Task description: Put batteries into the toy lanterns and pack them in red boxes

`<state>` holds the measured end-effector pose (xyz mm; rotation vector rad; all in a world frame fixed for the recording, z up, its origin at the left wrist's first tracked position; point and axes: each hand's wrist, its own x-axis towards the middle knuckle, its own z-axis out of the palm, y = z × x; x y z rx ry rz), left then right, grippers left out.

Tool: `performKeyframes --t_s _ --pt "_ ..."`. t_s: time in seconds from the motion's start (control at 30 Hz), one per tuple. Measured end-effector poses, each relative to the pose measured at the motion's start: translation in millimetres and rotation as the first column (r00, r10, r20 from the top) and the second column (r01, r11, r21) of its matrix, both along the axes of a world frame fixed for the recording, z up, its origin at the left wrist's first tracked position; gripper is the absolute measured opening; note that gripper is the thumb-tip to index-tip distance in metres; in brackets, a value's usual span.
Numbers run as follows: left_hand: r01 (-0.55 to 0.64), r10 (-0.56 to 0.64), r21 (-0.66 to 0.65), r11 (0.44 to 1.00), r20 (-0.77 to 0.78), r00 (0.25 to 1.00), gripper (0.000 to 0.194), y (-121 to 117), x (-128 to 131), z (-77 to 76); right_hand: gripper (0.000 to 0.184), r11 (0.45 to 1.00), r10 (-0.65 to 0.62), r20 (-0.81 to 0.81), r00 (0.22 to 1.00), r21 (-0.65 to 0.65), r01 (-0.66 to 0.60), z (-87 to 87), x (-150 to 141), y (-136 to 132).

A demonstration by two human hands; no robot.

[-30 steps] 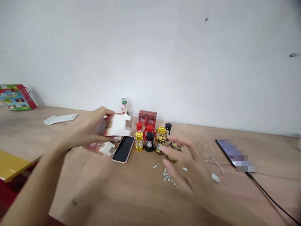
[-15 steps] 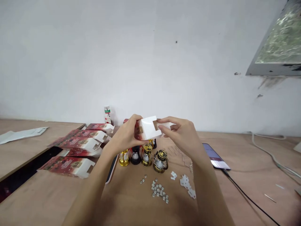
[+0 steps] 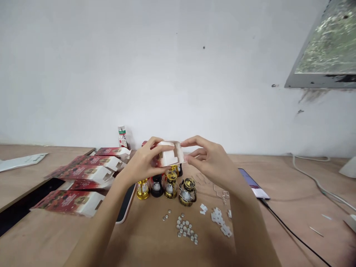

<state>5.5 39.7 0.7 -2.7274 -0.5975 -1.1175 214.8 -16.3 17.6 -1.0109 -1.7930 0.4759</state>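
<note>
My left hand is closed around a small red and white cardboard box, held above the table with its end flaps standing out to the right. At that end the fingertips and thumb of my right hand touch the box's edges. Just below stand several miniature lanterns: a gold lantern, a black lantern, a bronze lantern and another bronze lantern. My hands and the box partly cover the things behind them.
Several flattened red boxes lie at left beside a dark gap. Button cells, white plastic pieces and thin bent wires lie in front. One phone is by my left forearm, a cabled phone at right. A small bottle stands near the wall.
My right hand has come up from near the lanterns to the box's end. The box moved right in front of me, and its end flaps now stand more open. The view swung right.
</note>
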Motion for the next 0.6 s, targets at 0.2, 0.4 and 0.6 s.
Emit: performKeyframes --t_s 0.2,0.4,0.6 --pt "0.039 -0.071 0.132 0.99 0.242 0.968 0.033 -1.5 18.1 -10.4 0.014 1.0 -0.009 -0.102 0.995 0.026 0.011 -0.7 -12.2 -3.0" --pt "-0.051 -0.03 0.265 0.963 0.293 0.956 0.053 2.0 18.0 -15.3 0.031 0.983 -0.177 -0.078 0.981 0.04 0.181 -4.1 -25.8 -0.6" --pt "-0.143 0.056 0.303 0.942 0.279 0.959 0.051 -1.3 9.9 -8.6 0.026 0.995 -0.104 -0.16 0.982 -0.027 0.101 -4.7 -16.1 9.2"
